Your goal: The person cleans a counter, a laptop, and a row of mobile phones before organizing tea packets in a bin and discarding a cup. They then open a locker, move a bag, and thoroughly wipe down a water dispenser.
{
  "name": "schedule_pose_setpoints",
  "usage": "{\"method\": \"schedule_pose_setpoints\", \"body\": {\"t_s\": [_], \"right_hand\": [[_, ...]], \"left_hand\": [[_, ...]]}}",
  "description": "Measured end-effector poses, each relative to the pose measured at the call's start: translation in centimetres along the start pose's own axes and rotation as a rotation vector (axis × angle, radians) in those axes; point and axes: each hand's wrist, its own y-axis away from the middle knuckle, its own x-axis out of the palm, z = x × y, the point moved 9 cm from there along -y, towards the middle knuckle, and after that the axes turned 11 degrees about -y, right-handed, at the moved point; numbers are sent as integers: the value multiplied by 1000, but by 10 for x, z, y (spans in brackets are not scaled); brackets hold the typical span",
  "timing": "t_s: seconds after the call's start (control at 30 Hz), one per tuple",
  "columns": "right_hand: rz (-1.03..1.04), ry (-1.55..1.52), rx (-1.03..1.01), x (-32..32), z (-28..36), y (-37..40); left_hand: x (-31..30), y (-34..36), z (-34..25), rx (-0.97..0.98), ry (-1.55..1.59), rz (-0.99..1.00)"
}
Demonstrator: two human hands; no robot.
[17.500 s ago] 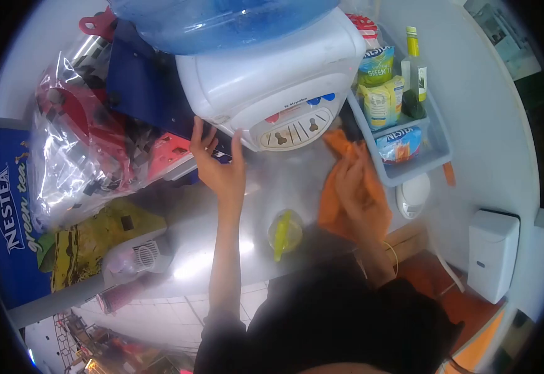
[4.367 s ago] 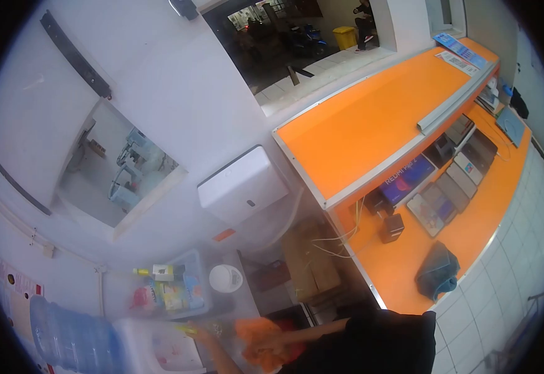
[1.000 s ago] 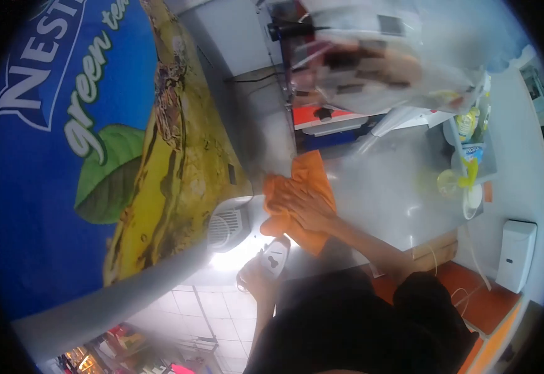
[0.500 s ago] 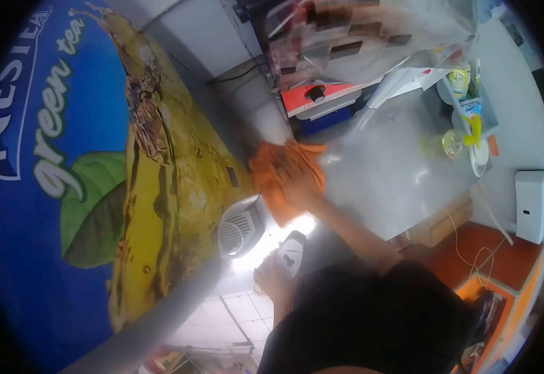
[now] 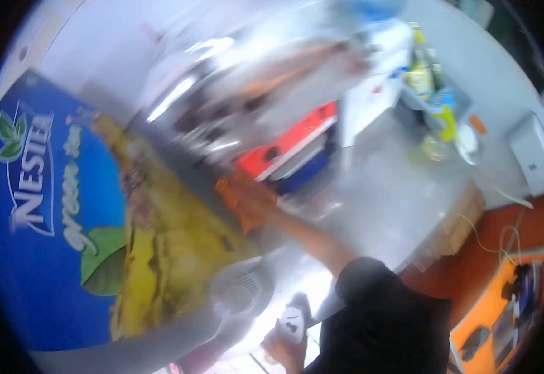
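Note:
My right hand (image 5: 256, 196) reaches across the steel counter, fingers closed over an orange cloth (image 5: 242, 212). The cloth is bunched by the corner of a red-fronted appliance (image 5: 287, 142) with a dark knob, beside the blue and yellow NESTEA panel (image 5: 53, 287). Lower down, my left hand (image 5: 281, 349) grips a white handheld object (image 5: 293, 324) with a dark marking and a dark grey end; its kind I cannot tell. Close above that object is a grey slatted vent (image 5: 244, 292), next to a bright glare.
Clear plastic sheeting (image 5: 234, 43) hangs over the appliance, blurred. At the back right of the steel counter (image 5: 384, 193) stand a tray of bottles and a yellow-topped spray bottle (image 5: 447, 124). A cardboard box (image 5: 462, 218) and a pale cable (image 5: 510, 234) lie to the right.
The view has swung and tilted. My right hand has moved with the orange cloth deeper into the gap between the panel and the appliance. My left hand still holds the white object.

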Motion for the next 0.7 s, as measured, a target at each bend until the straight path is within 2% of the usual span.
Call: {"method": "schedule_pose_setpoints", "body": {"t_s": [0.07,0.1,0.13,0.17,0.2,0.23,0.27,0.33,0.43,0.47,0.63,0.67,0.7], "right_hand": [[-108,663,-244,-27,32,48],[-199,1095,-350,-36,42,77],[-82,818,-270,-66,48,98],[42,209,-77,-107,45,118],[73,-290,127,-140,45,146],[61,-568,283,-175,43,171],[75,-764,444,-204,48,197],[-80,-1251,550,-282,72,237],[-233,-1313,652,-366,65,266],[-250,-1297,646,-377,60,272],[-179,-352,681,-403,-52,305],[-154,-169,681,-407,-55,306],[-94,-162,667,-389,-33,306]], "left_hand": [[2,8,16,-112,151,156],[4,7,14,-77,139,165],[3,4,10,-23,93,140],[2,2,6,31,31,110],[1,-3,-2,85,-25,72],[2,-4,-7,139,-76,41],[3,-7,-12,188,-124,13],[6,-9,-19,266,-208,-34],[13,-18,-24,340,-318,-86],[15,-23,-25,357,-345,-96],[32,-47,-22,409,-426,-128],[39,-55,-23,434,-345,-109],[45,-65,-25,457,-264,-93]]}}
